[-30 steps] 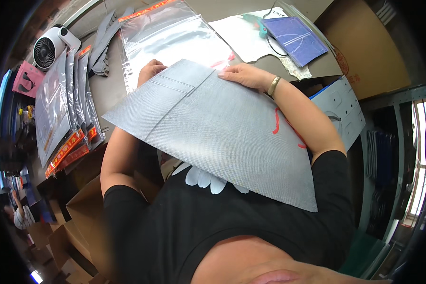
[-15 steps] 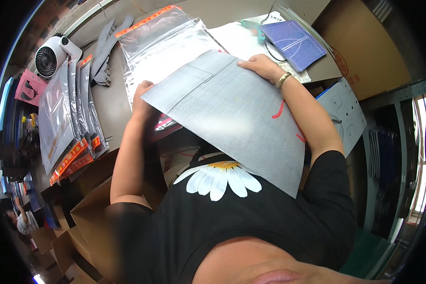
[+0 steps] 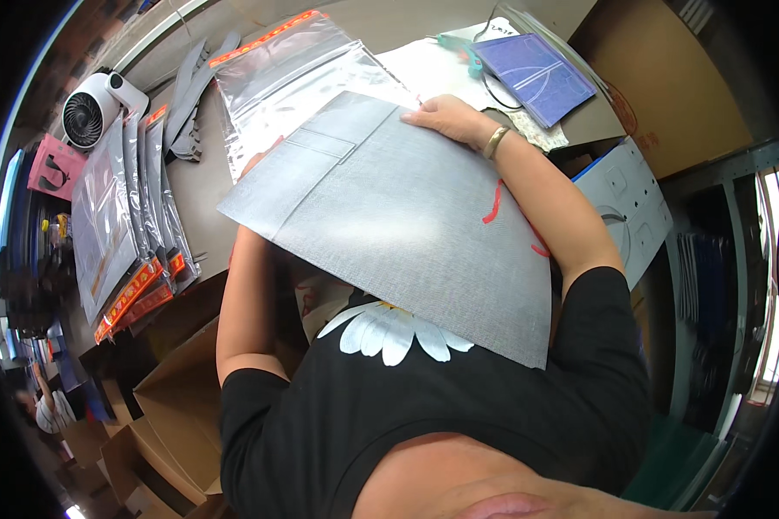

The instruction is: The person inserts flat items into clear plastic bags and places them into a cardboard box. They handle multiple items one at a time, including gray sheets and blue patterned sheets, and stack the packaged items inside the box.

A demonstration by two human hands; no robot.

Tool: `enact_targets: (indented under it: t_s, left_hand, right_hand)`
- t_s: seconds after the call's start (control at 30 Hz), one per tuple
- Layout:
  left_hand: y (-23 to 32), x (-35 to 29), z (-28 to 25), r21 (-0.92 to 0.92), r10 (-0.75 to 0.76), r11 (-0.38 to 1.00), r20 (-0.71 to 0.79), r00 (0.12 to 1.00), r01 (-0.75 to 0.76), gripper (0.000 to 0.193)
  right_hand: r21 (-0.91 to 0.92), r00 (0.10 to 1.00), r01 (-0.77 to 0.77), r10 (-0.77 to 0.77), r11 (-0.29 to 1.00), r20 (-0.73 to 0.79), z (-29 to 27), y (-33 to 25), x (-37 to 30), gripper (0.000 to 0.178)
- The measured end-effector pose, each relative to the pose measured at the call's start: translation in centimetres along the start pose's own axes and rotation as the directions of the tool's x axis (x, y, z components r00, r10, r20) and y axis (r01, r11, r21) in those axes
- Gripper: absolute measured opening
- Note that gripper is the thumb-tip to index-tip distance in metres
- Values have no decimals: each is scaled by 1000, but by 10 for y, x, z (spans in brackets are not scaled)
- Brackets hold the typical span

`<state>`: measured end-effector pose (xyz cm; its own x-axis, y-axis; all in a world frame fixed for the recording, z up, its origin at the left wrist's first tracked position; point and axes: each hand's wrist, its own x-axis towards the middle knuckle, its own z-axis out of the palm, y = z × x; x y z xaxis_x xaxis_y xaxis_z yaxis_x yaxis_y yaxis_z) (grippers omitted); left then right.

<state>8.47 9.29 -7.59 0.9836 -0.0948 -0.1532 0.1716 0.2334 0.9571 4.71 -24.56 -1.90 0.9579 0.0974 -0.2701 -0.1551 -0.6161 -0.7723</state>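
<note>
A large grey textured sheet (image 3: 398, 225), with raised seam lines like a flat pocket and red strokes near its right side, is tilted over my lap. My right hand (image 3: 450, 119) pinches its far edge, thumb on top and fingers behind. Most of my left hand (image 3: 253, 162) is behind the sheet's left part; only a bit shows past the edge, so its fingers are hidden. Beyond the sheet, clear plastic bags (image 3: 294, 73) with orange-red top strips lie on the table.
More bagged grey sheets (image 3: 117, 216) lie at the left of the table (image 3: 201, 186), near a white fan (image 3: 91, 108) and grey curved strips (image 3: 186, 104). A purple-blue booklet (image 3: 537, 80) and teal-handled tool (image 3: 463, 52) lie far right. Cardboard boxes (image 3: 177, 406) stand lower left.
The grey sheet has shifted left and turned flatter toward me. My right hand moved left along with its edge, and my left hand slid from the corner to behind the sheet.
</note>
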Motion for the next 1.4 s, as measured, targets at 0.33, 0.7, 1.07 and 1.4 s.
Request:
enact_targets:
  t_s: [0.33,0.7,1.07,1.4]
  left_hand:
    - [-20,-16,-21,485,495,760,-1,869,-433,45]
    - [7,-44,7,109,320,945,-119,940,-308,43]
    - [34,-67,20,-36,250,967,-73,966,-253,28]
    - [42,-72,6,15,392,920,23,920,-393,60]
  right_hand:
    - [-10,996,-5,4,1000,-93,-17,20,7,57]
    - [-196,987,-102,75,975,-141,-28,23,-2,56]
    - [-482,718,657,-676,579,167,72,-116,-85,65]
    - [-635,735,605,-643,480,214,97,-147,-104,53]
